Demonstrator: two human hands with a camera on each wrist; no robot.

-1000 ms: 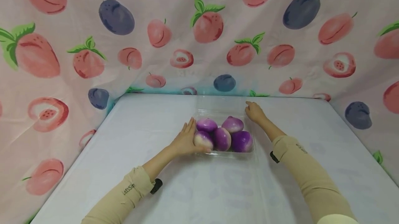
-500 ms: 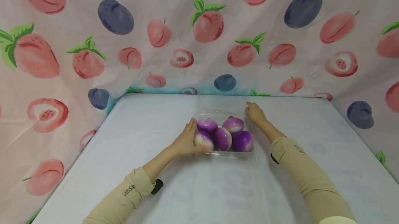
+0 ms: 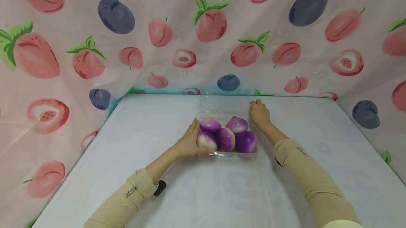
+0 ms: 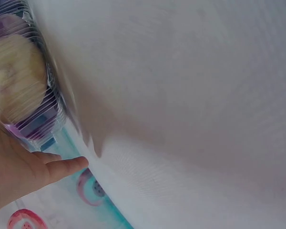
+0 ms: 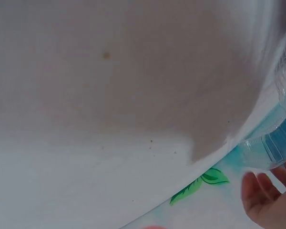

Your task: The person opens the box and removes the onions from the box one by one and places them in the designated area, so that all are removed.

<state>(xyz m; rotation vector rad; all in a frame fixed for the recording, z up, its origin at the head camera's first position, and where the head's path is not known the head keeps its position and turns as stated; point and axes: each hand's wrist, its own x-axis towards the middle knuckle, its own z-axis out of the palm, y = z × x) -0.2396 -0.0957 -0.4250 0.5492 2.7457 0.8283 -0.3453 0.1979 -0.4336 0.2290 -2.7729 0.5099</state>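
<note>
Several purple-and-white turnips lie in a clear plastic clamshell box in the middle of the head view. Its transparent lid is folded back, away from the person. My left hand rests against the box's left side, fingers straight and thumb along the front edge. In the left wrist view those fingers extend past the ribbed wall of the box. At the lid's right edge is my right hand, its fingers curled. The right wrist view shows this hand's fingertips pinching the lid's corner, partly cut off by the frame.
A white-covered table carries the box near its far side. Behind and at both sides hangs a pink curtain printed with fruit, meeting the table's back edge just beyond the lid.
My right hand's fingers have drawn in and curled at the lid's edge, where one finger pointed out before. The left hand, box and turnips stay in place; the head view shifts slightly.
</note>
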